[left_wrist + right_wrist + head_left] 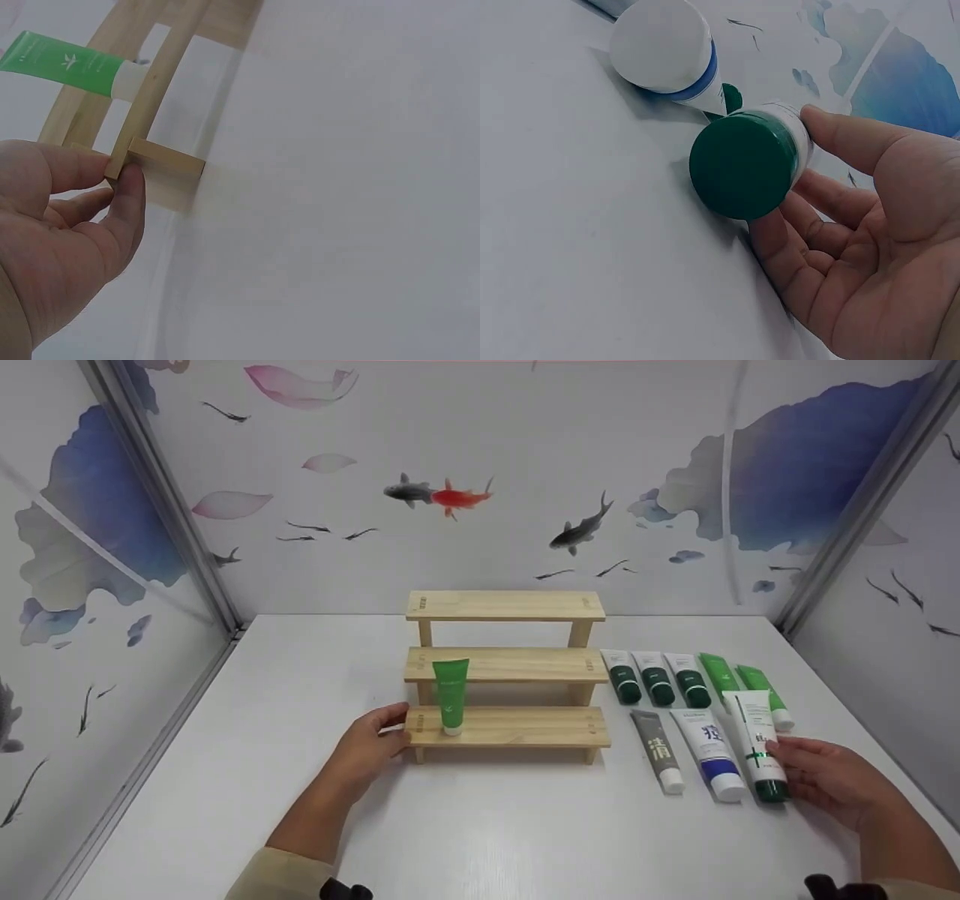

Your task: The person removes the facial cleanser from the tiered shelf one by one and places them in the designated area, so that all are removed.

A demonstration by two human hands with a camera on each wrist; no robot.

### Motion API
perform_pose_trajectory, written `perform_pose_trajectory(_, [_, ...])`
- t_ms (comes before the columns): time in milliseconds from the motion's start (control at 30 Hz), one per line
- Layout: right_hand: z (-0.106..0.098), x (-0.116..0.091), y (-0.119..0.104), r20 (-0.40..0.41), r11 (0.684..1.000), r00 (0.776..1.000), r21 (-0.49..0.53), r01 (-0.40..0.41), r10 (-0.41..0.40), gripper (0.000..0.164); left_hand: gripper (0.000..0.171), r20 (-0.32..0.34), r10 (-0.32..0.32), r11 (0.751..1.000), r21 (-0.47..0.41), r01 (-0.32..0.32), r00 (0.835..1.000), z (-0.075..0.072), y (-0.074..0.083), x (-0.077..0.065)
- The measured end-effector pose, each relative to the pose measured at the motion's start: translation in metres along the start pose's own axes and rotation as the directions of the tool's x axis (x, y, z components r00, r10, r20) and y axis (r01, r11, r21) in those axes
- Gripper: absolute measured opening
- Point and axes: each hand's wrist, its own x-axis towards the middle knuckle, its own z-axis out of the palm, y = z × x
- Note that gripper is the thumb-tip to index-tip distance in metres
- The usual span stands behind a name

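Observation:
A three-tier wooden display rack (525, 727) stands mid-table. My left hand (373, 746) pinches the left end of its lowest shelf between thumb and fingers, seen closely in the left wrist view. A green tube (451, 694) with a white cap stands cap-down on that shelf, near the left end. On the right, my right hand (836, 780) grips a white tube (752, 727) with a dark green cap (742, 166), thumb on one side and fingers under the other. Beside it lie a white tube with a blue band (709, 746) and a grey tube (656, 746).
Behind these lie several more tubes: white ones with dark green lower parts (655, 679) and two green ones (718, 671). Printed panels (480, 450) wall the white table (300, 675) at the back and on both sides.

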Motion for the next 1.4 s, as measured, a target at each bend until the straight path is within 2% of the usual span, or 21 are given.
perform_pose_trajectory(233, [0.0025, -0.0016, -0.0031, -0.037, 0.998, 0.999, -0.065, -0.019, 0.017, 0.086, 0.056, 0.008, 0.006, 1.0, -0.016, -0.006, 1.0, -0.0004, 0.0007, -0.0015])
perform_pose_trajectory(467, [0.0078, -0.0025, -0.0054, -0.099, 0.978, 0.994, -0.202, -0.059, 0.039, 0.105, 0.055, 0.005, 0.005, 1.0, -0.006, -0.005, 1.0, 0.0001, -0.0006, -0.0015])
perform_pose_trajectory(667, [0.0092, -0.0009, -0.0044, -0.121, 0.964, 0.992, -0.26, -0.061, 0.03, 0.106, 0.056, -0.003, 0.01, 1.0, 0.01, -0.01, 1.0, 0.0002, -0.0009, -0.0004])
perform_pose_trajectory(900, [0.0095, 0.0006, -0.0038, -0.137, 0.96, 0.99, -0.274, -0.057, 0.02, 0.105, 0.055, -0.011, -0.006, 1.0, 0.024, 0.006, 1.0, 0.0003, 0.0003, 0.0004])
perform_pose_trajectory(1133, [0.0074, 0.0022, -0.0028, -0.163, 0.949, 0.986, -0.302, -0.086, 0.037, 0.111, 0.055, -0.008, -0.003, 1.0, 0.022, 0.003, 1.0, 0.0009, -0.0001, 0.0003])
perform_pose_trajectory(1400, [0.007, 0.0017, -0.0027, -0.163, 0.961, 0.986, -0.262, -0.088, 0.045, 0.109, 0.055, -0.012, 0.001, 1.0, 0.011, -0.001, 1.0, 0.0003, 0.0001, -0.0007])
